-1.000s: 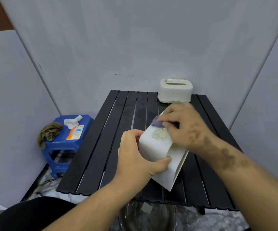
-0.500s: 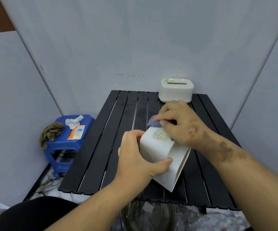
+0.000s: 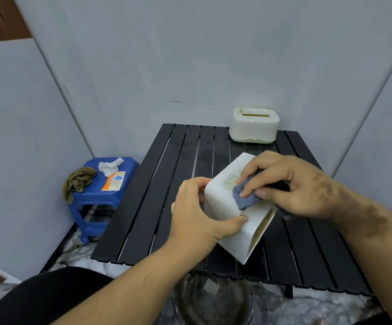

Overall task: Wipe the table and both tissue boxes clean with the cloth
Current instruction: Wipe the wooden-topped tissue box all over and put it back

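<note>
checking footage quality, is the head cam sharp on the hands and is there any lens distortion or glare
Head view: the left hand, right hand, blue-grey cloth and tilted white plastic tissue box are fairly sharp; wide-angle distortion bends the wall edges; lighting is soft, with only a dull sheen on the black slatted table.

Both forearms are bare, with no sleeve in view, and neither the left hand (image 3: 196, 213) nor the right hand (image 3: 291, 184) wears a glove; dark clothing (image 3: 49, 299) covers the lap
</note>
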The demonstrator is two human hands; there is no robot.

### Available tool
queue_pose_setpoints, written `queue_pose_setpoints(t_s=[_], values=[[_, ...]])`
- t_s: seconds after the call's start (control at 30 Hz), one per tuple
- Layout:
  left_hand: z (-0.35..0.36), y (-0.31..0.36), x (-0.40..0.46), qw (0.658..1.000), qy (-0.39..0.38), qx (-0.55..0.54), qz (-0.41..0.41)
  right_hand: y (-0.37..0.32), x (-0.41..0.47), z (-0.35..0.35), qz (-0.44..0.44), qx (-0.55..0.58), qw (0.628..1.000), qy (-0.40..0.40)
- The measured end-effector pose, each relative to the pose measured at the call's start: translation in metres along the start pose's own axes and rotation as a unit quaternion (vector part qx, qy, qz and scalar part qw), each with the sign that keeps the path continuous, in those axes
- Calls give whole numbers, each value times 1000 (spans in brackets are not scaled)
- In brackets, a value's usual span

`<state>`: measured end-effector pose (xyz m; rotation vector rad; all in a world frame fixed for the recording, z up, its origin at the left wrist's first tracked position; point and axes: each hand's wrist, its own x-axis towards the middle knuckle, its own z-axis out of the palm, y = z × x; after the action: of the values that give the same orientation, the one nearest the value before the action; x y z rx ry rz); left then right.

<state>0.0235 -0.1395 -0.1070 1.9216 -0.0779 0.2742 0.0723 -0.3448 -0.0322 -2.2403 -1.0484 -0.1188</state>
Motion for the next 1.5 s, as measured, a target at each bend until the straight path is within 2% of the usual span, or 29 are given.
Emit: queue_pose_setpoints(t_s=[0.13, 0.27, 0.43, 0.57, 0.63, 0.7, 0.87, 1.1, 1.23, 1.3, 1.37, 1.5], values=[[3, 0, 0, 1000, 7, -2, 7, -5, 0, 1, -8, -9, 1000, 6], [4, 4, -1, 1000, 2, -20, 13, -21, 16, 25, -36, -72, 997, 0], [3, 5, -2, 1000, 0, -23, 9, -13, 35, 31, 73, -48, 995, 52], [4, 4, -2, 1000, 11, -11, 5, 5, 42, 15, 178, -165, 968, 61], [7, 3, -2, 1000, 10, -7, 0, 17, 42, 6, 229, -174, 955, 68], [8, 1, -2, 1000, 7, -5, -1, 28, 39, 0, 256, -125, 955, 79], [7, 1, -2, 1000, 6, 2, 4, 49, 34, -3, 254, 53, 960, 106], [5, 1, -3, 1000, -1, 3, 5, 51, 25, -7, 306, 228, 914, 135], [3, 1, -3, 1000, -7, 5, 5, 50, 21, -6, 321, 279, 896, 127], [3, 1, -3, 1000, -5, 8, 7, 48, 22, -5, 294, 206, 925, 123], [3, 1, -3, 1000, -3, 10, 9, 45, 24, -3, 241, 78, 960, 118], [5, 1, -3, 1000, 1, 5, 8, 25, 26, 8, 156, -125, 976, 81]])
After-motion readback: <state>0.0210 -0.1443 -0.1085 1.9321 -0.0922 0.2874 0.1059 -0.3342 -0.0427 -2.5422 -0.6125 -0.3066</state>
